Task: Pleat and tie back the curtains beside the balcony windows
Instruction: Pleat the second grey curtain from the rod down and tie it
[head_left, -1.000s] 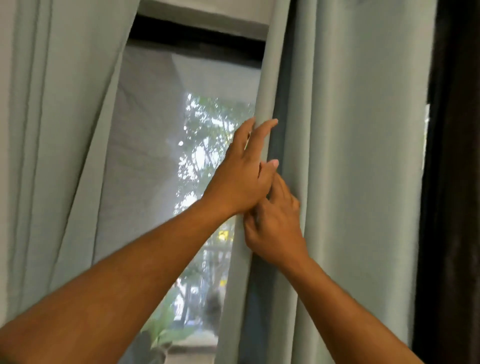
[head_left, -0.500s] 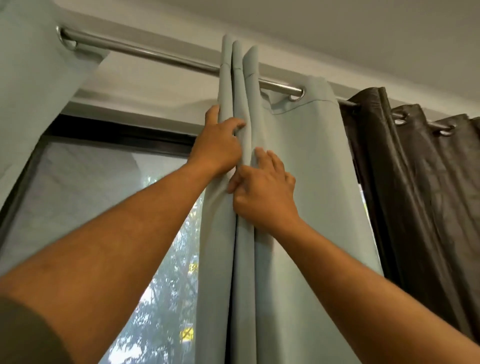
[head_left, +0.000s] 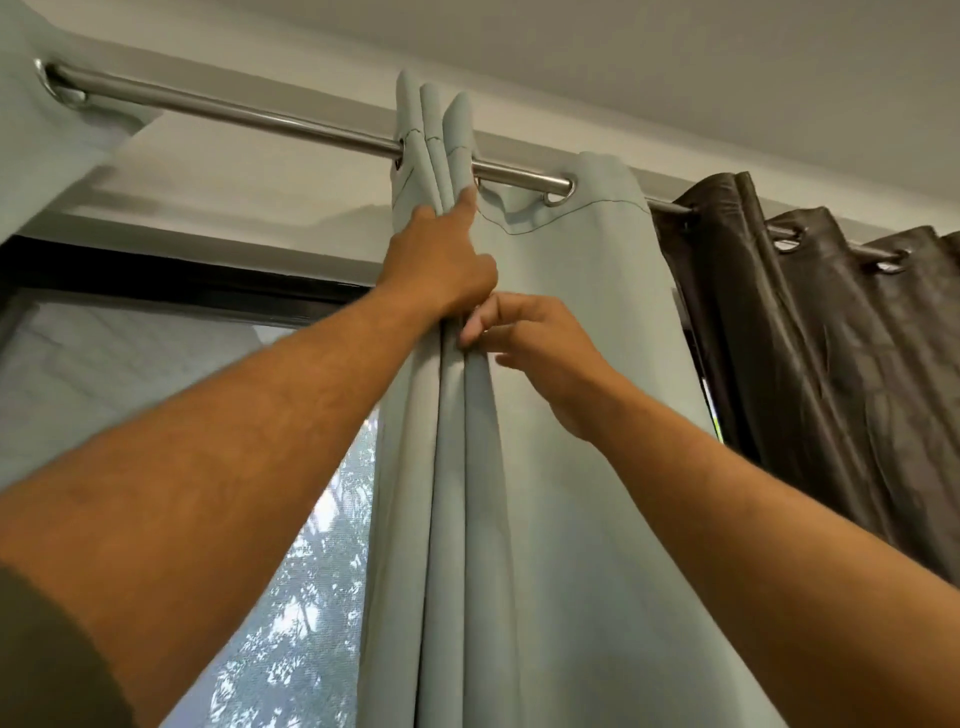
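Pleating is underway: my left hand (head_left: 441, 270) grips the gathered curtain (head_left: 561, 395) folds, right hand (head_left: 535, 348) pinches one; next fold follows.

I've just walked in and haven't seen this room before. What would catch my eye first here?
Two bare arms reach up at centre: the left hand grips the bunched folds of the pale green curtain, and the right hand pinches a fold just below. Above them runs a shiny metal rod, with a dark brown curtain at right.
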